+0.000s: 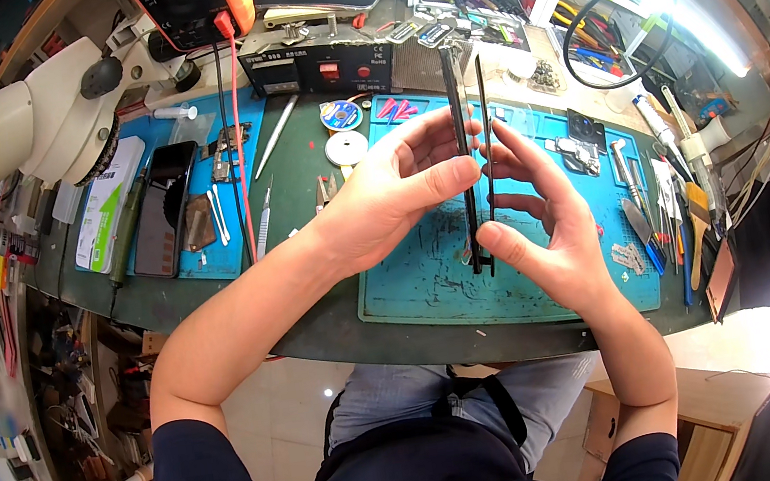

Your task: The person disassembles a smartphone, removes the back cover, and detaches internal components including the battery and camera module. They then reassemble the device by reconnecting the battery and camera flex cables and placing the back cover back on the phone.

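Two slim dark phone-sized parts stand edge-on above the blue-green work mat [412,291]. My left hand [396,180] is closed on the thicker black slab [458,112], thumb on the near face and fingers behind it. In my right hand [552,237] is a thinner dark panel [480,89], pinched at its edge between thumb and fingers. A narrow gap separates the two parts along most of their height. Near their lower ends they come close together; whether they touch there I cannot tell. Their broad faces are hardly visible.
A microscope [43,116] overhangs the left side, above a dark phone [166,207] on a blue mat. Behind my hands sits a black power box [317,68]. Solder spools [345,148] lie left of the mat. Brushes and tweezers [661,211] lie right, near a small phone part [579,149].
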Tool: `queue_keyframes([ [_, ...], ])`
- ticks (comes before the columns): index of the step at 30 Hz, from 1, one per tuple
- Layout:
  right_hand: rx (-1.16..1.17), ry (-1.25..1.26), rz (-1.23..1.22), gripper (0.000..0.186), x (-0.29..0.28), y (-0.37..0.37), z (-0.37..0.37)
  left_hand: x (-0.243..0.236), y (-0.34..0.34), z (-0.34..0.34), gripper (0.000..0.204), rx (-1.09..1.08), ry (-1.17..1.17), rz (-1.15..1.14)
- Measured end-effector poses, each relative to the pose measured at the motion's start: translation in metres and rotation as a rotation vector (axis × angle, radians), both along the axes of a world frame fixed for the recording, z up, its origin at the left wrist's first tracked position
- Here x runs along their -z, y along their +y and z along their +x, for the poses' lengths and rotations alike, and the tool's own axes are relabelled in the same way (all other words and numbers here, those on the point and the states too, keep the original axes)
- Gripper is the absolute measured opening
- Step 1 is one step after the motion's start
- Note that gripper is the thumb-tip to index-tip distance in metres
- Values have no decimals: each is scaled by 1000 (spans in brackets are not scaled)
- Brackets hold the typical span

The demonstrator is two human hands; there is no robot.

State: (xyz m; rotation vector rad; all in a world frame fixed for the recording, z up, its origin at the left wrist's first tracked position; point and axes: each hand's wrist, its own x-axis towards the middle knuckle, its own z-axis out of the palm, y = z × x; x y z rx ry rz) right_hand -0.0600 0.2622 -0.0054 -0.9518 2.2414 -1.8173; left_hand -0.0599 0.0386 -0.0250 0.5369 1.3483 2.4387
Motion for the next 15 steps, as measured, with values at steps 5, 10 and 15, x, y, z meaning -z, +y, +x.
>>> queue_keyframes([
  [5, -5, -14, -24, 83, 0, -1, 1, -4, 0, 1, 71, 6, -13, -25],
  [10, -14, -41, -47, 84, 3, 0, 1, -7, 0, 3, 70, -54, -30, -27],
  [15, 1, -121, -26, 88, -2, 1, 4, -6, 0, 2, 70, -71, -2, -41],
])
